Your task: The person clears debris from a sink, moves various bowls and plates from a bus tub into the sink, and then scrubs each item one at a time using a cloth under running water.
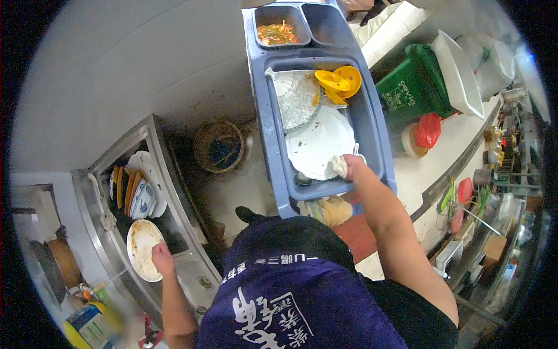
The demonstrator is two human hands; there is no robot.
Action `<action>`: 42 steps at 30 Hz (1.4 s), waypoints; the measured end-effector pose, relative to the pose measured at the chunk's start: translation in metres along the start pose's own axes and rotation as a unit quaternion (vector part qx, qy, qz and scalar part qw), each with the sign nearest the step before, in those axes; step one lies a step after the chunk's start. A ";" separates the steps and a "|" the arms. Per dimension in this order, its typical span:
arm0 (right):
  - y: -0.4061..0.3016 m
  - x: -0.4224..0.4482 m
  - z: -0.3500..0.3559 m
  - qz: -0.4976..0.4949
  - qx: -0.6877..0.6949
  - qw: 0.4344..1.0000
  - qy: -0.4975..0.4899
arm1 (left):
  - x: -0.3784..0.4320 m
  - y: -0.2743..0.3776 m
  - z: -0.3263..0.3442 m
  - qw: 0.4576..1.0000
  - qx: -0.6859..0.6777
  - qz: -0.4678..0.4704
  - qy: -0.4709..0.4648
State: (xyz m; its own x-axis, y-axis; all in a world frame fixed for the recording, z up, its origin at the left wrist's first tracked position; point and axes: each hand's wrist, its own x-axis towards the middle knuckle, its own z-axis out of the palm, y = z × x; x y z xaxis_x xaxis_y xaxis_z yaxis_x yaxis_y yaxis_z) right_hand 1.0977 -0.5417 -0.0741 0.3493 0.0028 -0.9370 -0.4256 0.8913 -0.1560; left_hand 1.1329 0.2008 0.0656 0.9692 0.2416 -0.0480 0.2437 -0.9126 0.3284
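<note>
My left hand (163,259) grips the rim of a soiled white oval plate (144,248), tilted over the stainless steel sink (181,279). Brown and yellow food smears mark its face. In my right hand (355,165) is a crumpled off-white wad (339,166), paper or cloth, above a large white plate (316,144). That plate lies in a blue-grey plastic tub (368,144) with a fan-shaped white dish (301,94) and several yellow dishes (333,80). A dark rounded utensil (301,179) shows at the tub's near corner.
Stacked bowls (144,198) stand in the sink's far basin. A round bin (218,146) sits on the floor between sink and tub. Beyond the tub, one compartment holds food scraps (277,34). At right are a green bin (412,87) and a bucket with a red bag (428,130).
</note>
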 end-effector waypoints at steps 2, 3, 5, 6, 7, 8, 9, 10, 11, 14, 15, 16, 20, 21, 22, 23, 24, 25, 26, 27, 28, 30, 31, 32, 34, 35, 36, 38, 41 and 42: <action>0.012 0.019 0.002 -0.063 0.123 0.990 0.037 | -0.004 0.059 -0.001 0.993 -0.080 0.084 -0.009; 0.017 0.006 0.021 -0.106 0.137 0.984 0.033 | -0.009 0.072 -0.001 0.993 -0.085 0.082 -0.022; 0.022 0.023 0.007 -0.135 0.114 0.983 0.053 | -0.019 0.083 0.000 0.989 -0.108 0.090 -0.051; 0.022 0.027 0.002 -0.168 0.089 0.979 0.076 | -0.025 0.084 0.002 0.988 -0.113 0.082 -0.065; 0.020 0.010 0.003 -0.171 0.068 0.979 0.085 | -0.035 0.085 0.003 0.990 -0.105 0.072 -0.061; 0.012 -0.004 0.009 -0.169 0.066 0.980 0.082 | -0.043 0.085 0.004 0.992 -0.097 0.063 -0.058; -0.001 -0.023 0.009 -0.128 0.017 0.991 0.038 | -0.048 0.083 0.006 0.991 -0.098 0.064 -0.058; -0.011 -0.044 0.012 -0.086 -0.032 0.996 -0.006 | -0.052 0.077 0.010 0.992 -0.082 0.068 -0.069; -0.014 -0.068 0.033 -0.078 -0.055 0.994 -0.058 | -0.059 0.069 0.012 0.993 -0.064 0.064 -0.075; -0.030 -0.082 0.030 -0.036 -0.106 0.980 -0.166 | -0.055 0.062 0.024 0.992 -0.057 0.059 -0.091; -0.028 -0.082 0.034 -0.051 -0.129 0.983 -0.122 | -0.053 0.074 0.019 0.991 -0.070 0.035 -0.112; -0.026 -0.086 0.035 -0.053 -0.130 0.982 -0.123 | -0.049 0.077 0.021 0.991 -0.073 0.036 -0.110; -0.009 -0.096 0.030 -0.066 -0.104 0.977 -0.171 | -0.036 0.095 0.028 0.988 -0.089 0.058 -0.116; 0.001 -0.091 0.035 -0.106 -0.061 0.981 -0.153 | -0.032 0.099 0.028 0.985 -0.109 0.038 -0.129; 0.008 -0.090 0.039 -0.146 -0.018 0.980 -0.135 | -0.027 0.100 0.032 0.985 -0.111 0.037 -0.129; 0.012 -0.087 0.040 -0.163 -0.025 0.977 -0.137 | -0.022 0.099 0.038 0.983 -0.105 0.069 -0.132; 0.015 -0.084 0.043 -0.164 -0.025 0.977 -0.136 | -0.017 0.104 0.040 0.981 -0.100 0.100 -0.135; 0.019 -0.081 0.047 -0.177 -0.015 0.977 -0.119 | -0.014 0.109 0.041 0.980 -0.101 0.101 -0.136; 0.022 -0.079 0.049 -0.189 -0.005 0.977 -0.102 | -0.011 0.115 0.043 0.979 -0.095 0.100 -0.149; 0.021 -0.074 0.044 -0.203 0.002 0.975 -0.091 | -0.008 0.126 0.042 0.977 -0.090 0.100 -0.163; 0.021 -0.081 0.046 -0.203 0.003 0.975 -0.090 | -0.004 0.134 0.039 0.977 -0.090 0.101 -0.164; 0.020 -0.103 0.051 -0.228 -0.029 0.970 -0.078 | 0.004 0.145 0.030 0.969 -0.104 0.138 -0.175; 0.021 -0.119 0.052 -0.233 -0.008 0.971 -0.060 | 0.009 0.147 0.030 0.969 -0.107 0.139 -0.176; 0.019 -0.122 0.036 -0.244 -0.004 0.968 -0.060 | 0.013 0.149 0.031 0.968 -0.110 0.135 -0.182; 0.022 -0.160 0.035 -0.253 -0.070 0.965 -0.007 | 0.015 0.148 0.029 0.969 -0.116 0.120 -0.184; 0.023 -0.172 0.017 -0.255 -0.085 0.963 0.005 | 0.015 0.155 0.028 0.968 -0.113 0.119 -0.189; 0.022 -0.184 0.001 -0.255 -0.101 0.961 0.013 | 0.015 0.162 0.027 0.968 -0.111 0.115 -0.191; 0.026 -0.212 -0.014 -0.255 -0.091 0.963 0.012 | 0.014 0.173 0.024 0.965 -0.126 0.095 -0.210; 0.036 -0.260 0.000 -0.260 -0.098 0.961 0.006 | 0.013 0.175 0.033 0.947 -0.210 0.060 -0.237; 0.038 -0.268 0.006 -0.270 -0.108 0.957 0.006 | 0.013 0.175 0.037 0.926 -0.278 0.052 -0.248</action>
State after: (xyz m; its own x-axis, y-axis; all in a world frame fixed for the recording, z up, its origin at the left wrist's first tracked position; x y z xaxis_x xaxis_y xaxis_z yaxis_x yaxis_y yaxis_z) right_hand 0.9932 -0.5063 0.1728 0.5577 -0.4381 -0.7050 -0.3486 0.6472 -0.6779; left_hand 1.1896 0.0317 0.0879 0.9168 -0.1461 -0.3717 0.2258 -0.5781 0.7841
